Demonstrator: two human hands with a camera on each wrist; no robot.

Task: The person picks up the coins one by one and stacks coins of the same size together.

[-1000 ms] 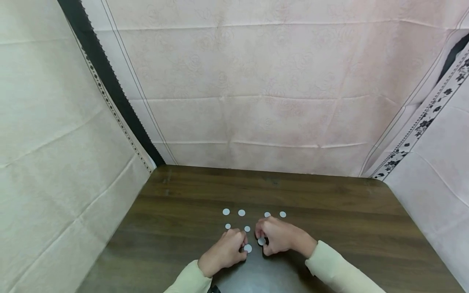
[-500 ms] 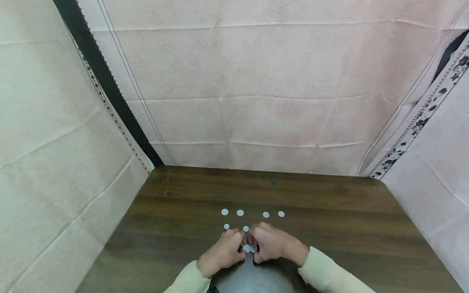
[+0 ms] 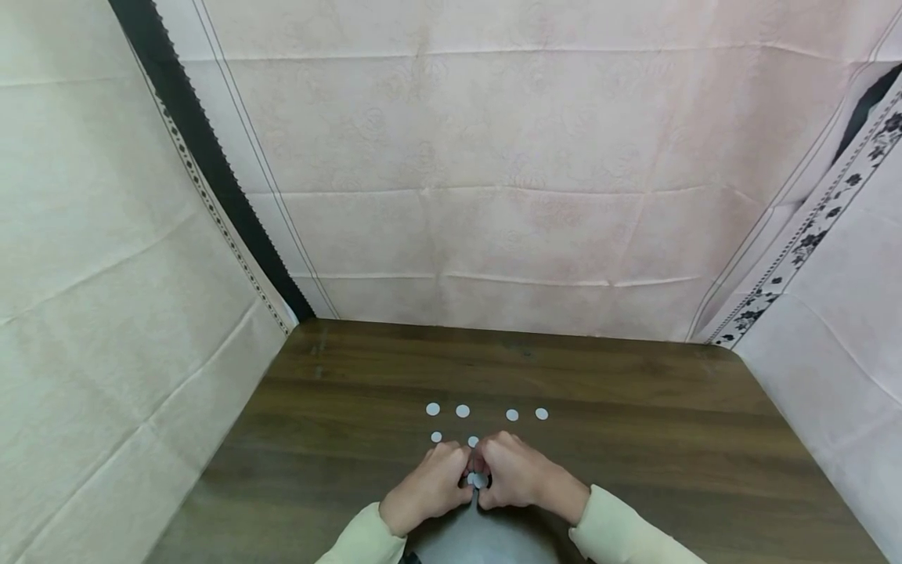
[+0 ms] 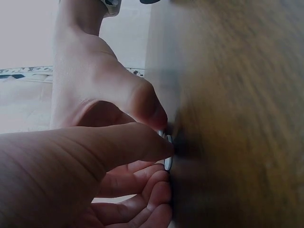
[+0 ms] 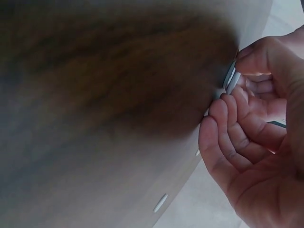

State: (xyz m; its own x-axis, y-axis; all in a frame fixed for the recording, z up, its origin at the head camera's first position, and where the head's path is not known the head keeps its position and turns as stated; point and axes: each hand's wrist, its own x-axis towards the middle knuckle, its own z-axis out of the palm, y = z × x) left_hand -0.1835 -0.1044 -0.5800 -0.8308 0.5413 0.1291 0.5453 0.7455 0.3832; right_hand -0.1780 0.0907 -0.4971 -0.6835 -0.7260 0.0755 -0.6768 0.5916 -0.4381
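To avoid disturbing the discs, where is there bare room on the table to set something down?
Bare: the table between the far discs and back cloth, its left side from left sleeve to left cloth, and its right side from right sleeve to right cloth. Crowded: between left hand and right hand, which hold two discs, with two more discs beyond.

The disc [image 3: 481,480] in the right hand [image 3: 517,472] partly hides a white disc [image 3: 470,479].
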